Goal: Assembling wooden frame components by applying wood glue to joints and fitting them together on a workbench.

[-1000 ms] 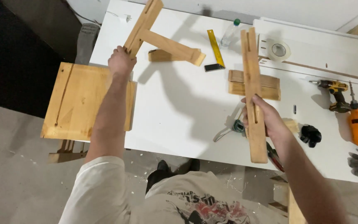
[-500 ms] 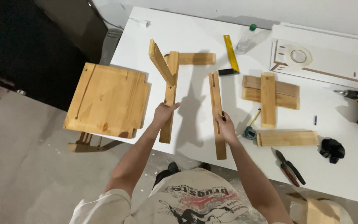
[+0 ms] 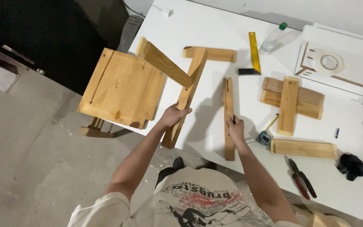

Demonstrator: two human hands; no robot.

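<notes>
The left hand [image 3: 174, 115] has its grip clenched around the long bar of a wooden T-frame [image 3: 185, 90], near the bar's lower third. That bar's long axis runs from about 7 o'clock, where its foot hangs past the near edge of the white counter [image 3: 198, 25], up to 1 o'clock, where it meets a short crosspiece lying toward 3 o'clock. A second arm branches off the bar and points toward 10 o'clock, lifted above a square wooden panel [image 3: 120, 88] that overhangs the counter's left edge. The left forearm comes in from 7 o'clock, wrist straight, fingers wrapped over the bar's right face.

The right hand [image 3: 235, 128] grasps a slotted wooden slat [image 3: 228, 113] lying flat on the counter, just right of the frame. Its long axis runs nearly 12 to 6 o'clock, the near end reaching the counter's edge. The fingers close over the slat at its middle, the forearm entering from 5 o'clock.

At 3 o'clock from the right hand sits a tape measure [image 3: 264, 137], and beyond it a wooden cross [image 3: 290, 103] of stacked boards, with a loose block [image 3: 303, 148] below. A yellow square ruler [image 3: 253, 52] lies at 12 o'clock, a plastic bottle [image 3: 272, 38] beside it. Red-handled pliers [image 3: 301, 183] rest at 4 o'clock.
</notes>
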